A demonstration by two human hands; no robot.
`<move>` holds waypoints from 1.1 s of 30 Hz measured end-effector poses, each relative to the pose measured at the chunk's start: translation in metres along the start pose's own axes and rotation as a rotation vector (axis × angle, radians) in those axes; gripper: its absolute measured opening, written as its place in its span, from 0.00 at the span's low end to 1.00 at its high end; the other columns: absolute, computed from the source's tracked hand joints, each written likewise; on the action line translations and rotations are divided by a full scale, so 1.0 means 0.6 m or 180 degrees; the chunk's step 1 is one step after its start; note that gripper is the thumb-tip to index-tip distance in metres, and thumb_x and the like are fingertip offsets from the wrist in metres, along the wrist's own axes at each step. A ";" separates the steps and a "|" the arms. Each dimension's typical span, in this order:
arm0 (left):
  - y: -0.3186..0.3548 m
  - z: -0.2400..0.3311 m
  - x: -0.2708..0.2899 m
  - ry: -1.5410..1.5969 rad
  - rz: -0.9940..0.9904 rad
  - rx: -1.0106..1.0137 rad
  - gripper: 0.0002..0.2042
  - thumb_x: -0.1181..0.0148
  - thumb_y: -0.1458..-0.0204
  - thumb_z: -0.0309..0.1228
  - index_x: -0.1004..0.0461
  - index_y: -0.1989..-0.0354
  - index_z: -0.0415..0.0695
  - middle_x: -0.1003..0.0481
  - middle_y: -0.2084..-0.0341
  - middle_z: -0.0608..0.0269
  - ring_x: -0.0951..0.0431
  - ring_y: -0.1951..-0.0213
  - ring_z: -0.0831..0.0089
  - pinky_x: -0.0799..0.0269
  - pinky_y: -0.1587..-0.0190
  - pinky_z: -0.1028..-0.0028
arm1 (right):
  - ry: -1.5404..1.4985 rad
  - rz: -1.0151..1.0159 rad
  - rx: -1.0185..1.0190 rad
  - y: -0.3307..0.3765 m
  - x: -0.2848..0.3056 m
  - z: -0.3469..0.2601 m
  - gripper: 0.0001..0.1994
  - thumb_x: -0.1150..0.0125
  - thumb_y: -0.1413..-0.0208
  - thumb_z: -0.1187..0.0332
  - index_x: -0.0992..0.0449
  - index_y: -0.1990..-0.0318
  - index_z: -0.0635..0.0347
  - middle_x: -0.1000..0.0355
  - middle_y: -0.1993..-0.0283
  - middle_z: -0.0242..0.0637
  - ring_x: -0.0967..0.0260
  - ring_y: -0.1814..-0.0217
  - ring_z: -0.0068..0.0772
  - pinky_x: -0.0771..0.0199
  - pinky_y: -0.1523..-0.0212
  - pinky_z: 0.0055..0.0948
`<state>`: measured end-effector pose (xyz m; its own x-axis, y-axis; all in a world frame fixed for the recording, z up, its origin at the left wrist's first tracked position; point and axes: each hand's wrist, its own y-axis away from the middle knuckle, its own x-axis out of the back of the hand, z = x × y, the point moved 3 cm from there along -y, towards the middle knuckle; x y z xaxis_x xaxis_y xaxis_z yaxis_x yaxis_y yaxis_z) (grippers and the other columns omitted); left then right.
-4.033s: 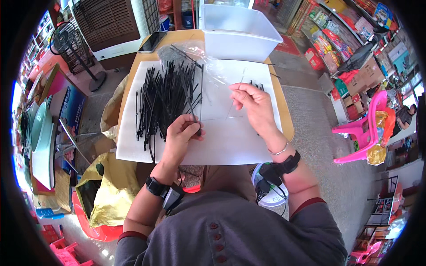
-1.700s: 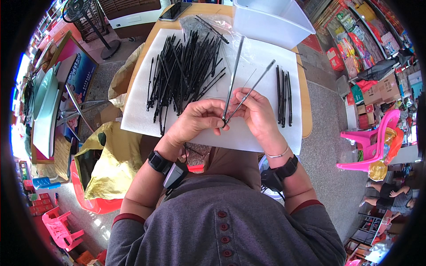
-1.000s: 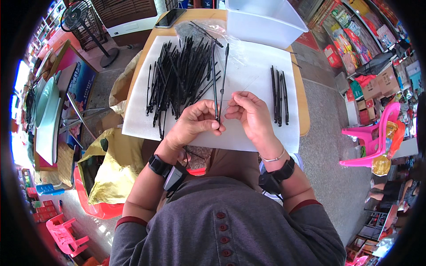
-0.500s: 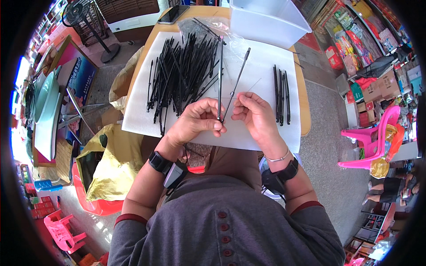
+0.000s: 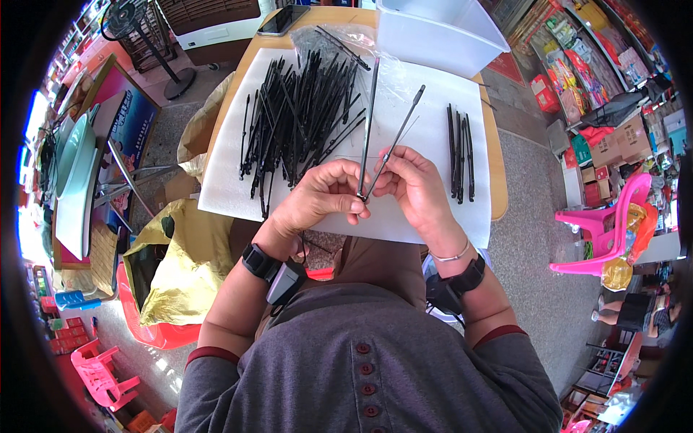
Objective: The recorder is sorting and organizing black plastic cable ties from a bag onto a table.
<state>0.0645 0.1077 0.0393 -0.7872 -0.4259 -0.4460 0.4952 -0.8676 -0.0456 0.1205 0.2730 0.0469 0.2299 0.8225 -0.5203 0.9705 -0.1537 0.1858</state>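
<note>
My left hand [image 5: 323,198] and my right hand [image 5: 412,189] meet over the near edge of a white foam sheet [image 5: 430,123]. Together they pinch the lower ends of two thin black rods [image 5: 368,123] that fan upward in a V. Which hand grips which rod is hard to tell. A big loose pile of the same black rods [image 5: 299,115] lies on the sheet to the left. A small neat row of rods [image 5: 460,150] lies to the right of my right hand.
A white plastic bin [image 5: 433,32] stands at the table's far right. A clear plastic bag [image 5: 328,40] and a dark phone [image 5: 284,19] lie at the far edge. A yellow sack [image 5: 177,267] and a red basket [image 5: 155,332] sit left of my lap. Pink chairs [image 5: 610,231] stand on the right.
My right hand reached out to the sheet 4 s ago. Both hands have since come together with two rods, whose tips keep shifting. A row of rods now lies on the right.
</note>
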 end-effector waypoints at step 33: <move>-0.026 0.016 -0.043 -0.1243 0.1196 0.0223 0.02 0.42 0.47 0.25 0.26 0.68 0.40 0.30 0.77 0.75 0.34 0.73 0.86 0.36 0.69 0.82 | 0.1097 -0.0583 0.0227 0.021 -0.009 -0.042 0.07 0.47 0.40 0.69 0.30 0.59 0.63 0.30 0.66 0.34 0.31 0.69 0.23 0.26 0.68 0.25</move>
<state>0.0734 0.1297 0.0598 -0.6453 -0.7620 -0.0544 0.7535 -0.6466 0.1186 0.1297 0.2805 0.0732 0.0263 0.9735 -0.2270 0.9986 -0.0150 0.0512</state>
